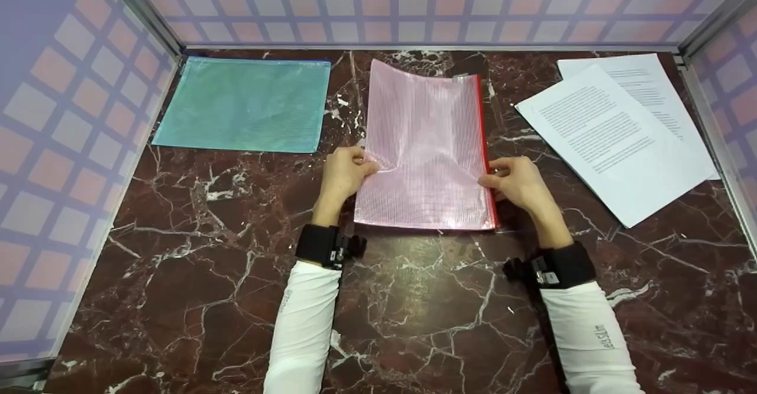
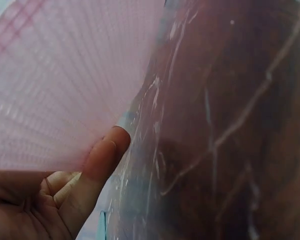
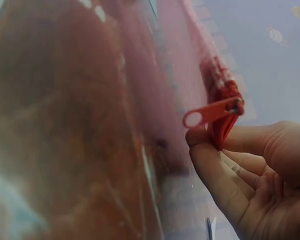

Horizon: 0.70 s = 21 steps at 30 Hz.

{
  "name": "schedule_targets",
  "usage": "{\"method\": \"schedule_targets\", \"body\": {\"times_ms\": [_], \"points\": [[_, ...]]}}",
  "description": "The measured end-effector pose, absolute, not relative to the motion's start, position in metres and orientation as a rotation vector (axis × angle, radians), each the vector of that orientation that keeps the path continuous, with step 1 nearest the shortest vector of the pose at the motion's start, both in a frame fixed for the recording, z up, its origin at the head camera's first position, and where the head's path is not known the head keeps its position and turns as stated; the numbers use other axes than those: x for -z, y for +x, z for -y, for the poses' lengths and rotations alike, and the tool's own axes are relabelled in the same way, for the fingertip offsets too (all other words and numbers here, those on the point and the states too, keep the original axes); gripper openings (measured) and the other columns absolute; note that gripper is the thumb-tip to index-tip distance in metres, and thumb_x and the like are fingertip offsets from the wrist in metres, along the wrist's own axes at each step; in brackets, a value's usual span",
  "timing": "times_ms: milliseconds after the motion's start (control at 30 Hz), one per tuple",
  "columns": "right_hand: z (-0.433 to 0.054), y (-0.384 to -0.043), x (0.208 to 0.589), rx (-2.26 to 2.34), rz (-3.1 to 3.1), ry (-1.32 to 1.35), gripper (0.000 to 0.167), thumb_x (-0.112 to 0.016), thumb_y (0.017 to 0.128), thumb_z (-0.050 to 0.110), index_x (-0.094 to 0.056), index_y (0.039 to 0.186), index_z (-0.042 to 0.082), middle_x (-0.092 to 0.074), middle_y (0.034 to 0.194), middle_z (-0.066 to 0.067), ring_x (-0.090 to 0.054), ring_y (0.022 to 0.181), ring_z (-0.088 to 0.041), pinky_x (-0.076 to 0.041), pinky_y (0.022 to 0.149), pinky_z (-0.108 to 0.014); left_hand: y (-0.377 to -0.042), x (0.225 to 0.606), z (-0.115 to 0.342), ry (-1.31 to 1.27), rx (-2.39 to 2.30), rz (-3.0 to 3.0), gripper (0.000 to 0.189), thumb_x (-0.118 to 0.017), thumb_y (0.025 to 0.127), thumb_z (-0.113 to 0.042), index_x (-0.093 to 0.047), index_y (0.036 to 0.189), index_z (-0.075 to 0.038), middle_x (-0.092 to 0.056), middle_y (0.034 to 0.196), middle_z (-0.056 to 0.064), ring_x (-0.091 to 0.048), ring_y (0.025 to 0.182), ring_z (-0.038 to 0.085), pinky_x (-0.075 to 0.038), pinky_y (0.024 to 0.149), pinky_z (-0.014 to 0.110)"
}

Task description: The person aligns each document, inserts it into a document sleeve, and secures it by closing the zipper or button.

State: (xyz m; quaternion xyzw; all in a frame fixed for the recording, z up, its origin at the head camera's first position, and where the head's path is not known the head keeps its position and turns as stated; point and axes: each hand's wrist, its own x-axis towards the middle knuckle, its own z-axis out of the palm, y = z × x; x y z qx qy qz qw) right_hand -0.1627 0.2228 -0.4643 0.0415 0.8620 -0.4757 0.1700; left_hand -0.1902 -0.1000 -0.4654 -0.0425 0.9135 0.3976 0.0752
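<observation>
A pink mesh zipper pouch (image 1: 426, 145) with a red zipper edge (image 1: 484, 128) lies lengthwise at the middle of the table, its surface bowed and creased between the hands. My left hand (image 1: 345, 172) pinches its left edge between thumb and fingers. On the opposite side, my right hand (image 1: 517, 182) pinches the red zipper edge. The right wrist view shows the red zipper pull (image 3: 210, 113) just above the fingertips. In the left wrist view the thumb (image 2: 106, 152) presses on the pink mesh (image 2: 75, 90).
A teal mesh pouch (image 1: 248, 105) with a dark blue top edge lies at the back left. Two overlapping printed sheets (image 1: 615, 145) are at the right. Checkered panels (image 1: 414, 6) border the dark marbled table (image 1: 414, 311) at the back and sides.
</observation>
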Motion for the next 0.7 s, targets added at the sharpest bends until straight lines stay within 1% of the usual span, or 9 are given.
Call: {"method": "schedule_targets", "body": {"times_ms": [100,233,333,433,533,600,633,667,700], "points": [[-0.223,-0.162,0.466,1.321,-2.466,0.115,0.054,-0.069,0.093,0.012,-0.050,0.136,-0.013,-0.066,0.114,-0.036,-0.067,0.059,-0.004,-0.062,0.061,-0.025,-0.190,0.467,0.101,-0.149,-1.135,-2.743,0.028,-0.078,0.085,-0.025,-0.074,0.105,-0.006,-0.075,0.092,0.010,-0.064,0.074,0.018,-0.052,0.069,0.029],[-0.222,-0.162,0.467,1.269,-2.494,0.111,0.057,-0.069,0.091,0.012,-0.048,0.138,-0.014,-0.067,0.111,-0.035,-0.066,0.056,-0.005,-0.061,0.059,-0.024,-0.189,0.468,0.103,-0.151,-1.076,-2.766,0.029,-0.078,0.084,-0.029,-0.075,0.102,-0.006,-0.066,0.075,0.002,-0.056,0.067,0.016,-0.043,0.061,0.025],[-0.223,-0.160,0.464,1.196,-2.562,0.083,0.057,-0.071,0.090,0.014,-0.051,0.137,-0.011,-0.071,0.106,-0.032,-0.066,0.056,-0.006,-0.059,0.056,-0.022,-0.189,0.466,0.103,-0.140,-1.054,-2.785,0.031,-0.077,0.085,-0.029,-0.075,0.105,-0.006,-0.062,0.071,0.000,-0.056,0.069,0.018,-0.049,0.066,0.031],[-0.222,-0.156,0.460,1.096,-2.661,0.031,0.057,-0.074,0.089,0.018,-0.054,0.137,-0.005,-0.074,0.100,-0.027,-0.070,0.062,-0.015,-0.057,0.056,-0.022,-0.188,0.463,0.106,-0.131,-1.041,-2.815,0.036,-0.076,0.085,-0.027,-0.074,0.114,-0.008,-0.071,0.077,0.006,-0.064,0.075,0.023,-0.055,0.079,0.040],[-0.221,-0.154,0.457,0.978,-2.759,-0.054,0.056,-0.075,0.088,0.021,-0.058,0.135,-0.001,-0.075,0.101,-0.022,-0.074,0.077,-0.026,-0.057,0.068,-0.031,-0.186,0.459,0.110,-0.126,-1.045,-2.832,0.040,-0.074,0.084,-0.024,-0.071,0.121,-0.007,-0.078,0.090,0.011,-0.071,0.084,0.027,-0.055,0.089,0.044],[-0.219,-0.153,0.455,0.916,-2.784,-0.126,0.055,-0.075,0.087,0.021,-0.059,0.135,0.000,-0.075,0.104,-0.022,-0.072,0.087,-0.032,-0.056,0.077,-0.041,-0.184,0.455,0.112,-0.111,-1.024,-2.845,0.043,-0.073,0.085,-0.024,-0.069,0.124,-0.007,-0.078,0.099,0.012,-0.072,0.090,0.029,-0.056,0.091,0.043],[-0.217,-0.152,0.454,0.873,-2.792,-0.172,0.055,-0.075,0.086,0.021,-0.059,0.135,0.000,-0.074,0.109,-0.022,-0.071,0.095,-0.035,-0.055,0.085,-0.045,-0.182,0.453,0.112,-0.094,-1.007,-2.851,0.045,-0.073,0.085,-0.024,-0.068,0.126,-0.006,-0.077,0.105,0.013,-0.072,0.094,0.030,-0.056,0.091,0.043],[-0.216,-0.152,0.454,0.834,-2.788,-0.217,0.057,-0.076,0.086,0.022,-0.058,0.135,0.000,-0.071,0.115,-0.023,-0.069,0.103,-0.038,-0.053,0.092,-0.049,-0.181,0.451,0.111,-0.070,-0.996,-2.843,0.047,-0.073,0.086,-0.024,-0.066,0.129,-0.005,-0.075,0.112,0.014,-0.072,0.092,0.032,-0.056,0.089,0.045],[-0.215,-0.151,0.453,0.797,-2.778,-0.264,0.058,-0.076,0.085,0.022,-0.058,0.136,0.000,-0.068,0.122,-0.025,-0.066,0.109,-0.041,-0.051,0.097,-0.052,-0.180,0.450,0.110,-0.031,-0.965,-2.839,0.049,-0.073,0.086,-0.024,-0.063,0.131,-0.006,-0.074,0.115,0.015,-0.071,0.092,0.033,-0.057,0.089,0.044]]}}
